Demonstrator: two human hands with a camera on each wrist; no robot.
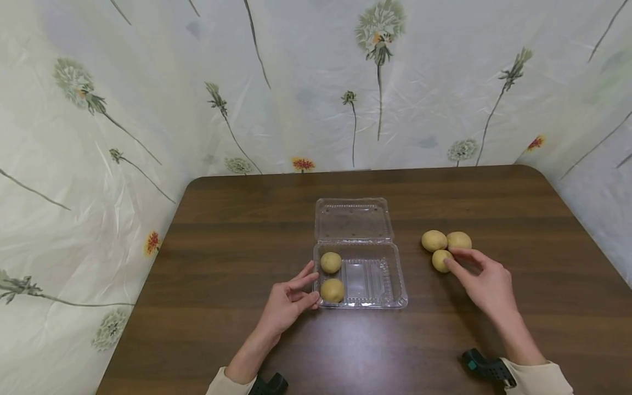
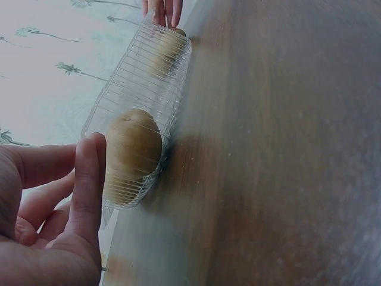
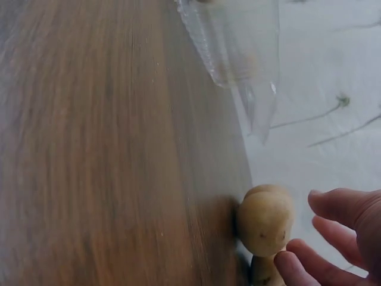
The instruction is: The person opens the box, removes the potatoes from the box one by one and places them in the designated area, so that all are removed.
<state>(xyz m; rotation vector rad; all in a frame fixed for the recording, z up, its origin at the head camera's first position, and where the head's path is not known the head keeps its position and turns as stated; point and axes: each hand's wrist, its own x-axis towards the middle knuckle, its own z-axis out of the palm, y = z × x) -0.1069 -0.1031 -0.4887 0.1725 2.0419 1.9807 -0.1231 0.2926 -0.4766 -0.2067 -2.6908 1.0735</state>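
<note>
A clear plastic clamshell container [image 1: 365, 302] lies on the table with its lid [image 1: 353, 219] folded back. Two small potatoes [image 1: 331, 263] [image 1: 332, 291] sit along its left side. My left hand [image 1: 291, 299] pinches the container's left rim between thumb and fingers; the left wrist view has the fingertips [image 2: 92, 146] right by a potato [image 2: 134, 143] seen through the ribbed wall. To the right, three potatoes cluster, the nearest one [image 1: 441, 261] under my right hand [image 1: 486, 280]. The right wrist view shows the thumb [image 3: 333, 204] apart from that potato [image 3: 266, 223], fingertips close beside it.
The other two loose potatoes [image 1: 434, 241] [image 1: 459, 240] touch or nearly touch behind the nearest one. The brown wooden table [image 1: 222, 247] has rounded far corners. A flower-printed sheet [image 1: 306, 109] hangs behind it and along the sides. Dark devices [image 1: 489, 367] are strapped at both wrists.
</note>
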